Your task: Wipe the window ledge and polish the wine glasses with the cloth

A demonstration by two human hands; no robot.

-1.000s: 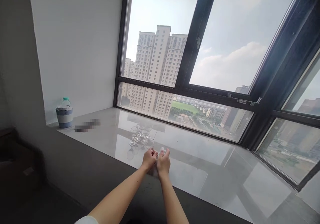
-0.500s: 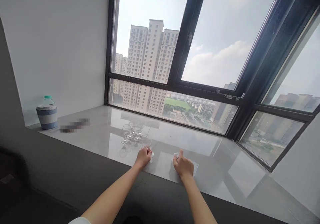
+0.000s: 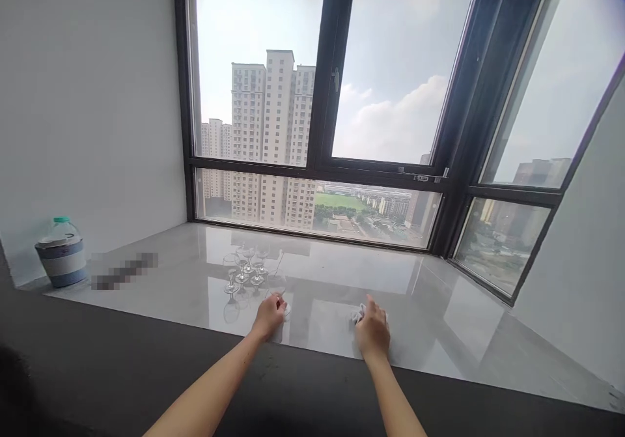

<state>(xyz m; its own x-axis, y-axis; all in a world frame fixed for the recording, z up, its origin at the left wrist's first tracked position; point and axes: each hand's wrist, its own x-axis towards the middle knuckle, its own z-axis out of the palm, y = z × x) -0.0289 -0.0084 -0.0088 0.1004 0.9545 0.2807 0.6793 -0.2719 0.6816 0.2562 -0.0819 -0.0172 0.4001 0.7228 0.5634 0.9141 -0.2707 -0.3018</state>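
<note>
1. Two bare hands are in view. The left hand (image 3: 269,314) is closed around the foot and low stem of one wine glass (image 3: 276,288), which stands upright on the glossy bench (image 3: 439,320), near its front edge.
2. The right hand (image 3: 374,333) lies palm down on one small white cloth (image 3: 357,316), fingers bent over it and the forefinger stretched toward 12 o'clock. Only a corner of the cloth shows at the hand's 10 o'clock side.
3. A cluster of empty stemmed glasses (image 3: 244,269) stands at 10 o'clock from the left hand, close to the held glass but apart from it. About four can be counted; they overlap and reflect in the surface, so the exact number cannot be told.
4. One plastic bottle with a green cap (image 3: 62,252) sits in a blue-and-white banded holder at the far left, well apart from the glasses. One blurred dark item (image 3: 124,271) lies between the bottle and the glasses.
5. Against the earliest frame: the hands were then pressed together around the glass and the cloth. They have since parted. The left hand has stayed at the glass's foot, and the right hand has moved out toward 3 o'clock, carrying the cloth down onto the bench. The view has also swung, so the bottle now sits nearer the left edge.
</note>
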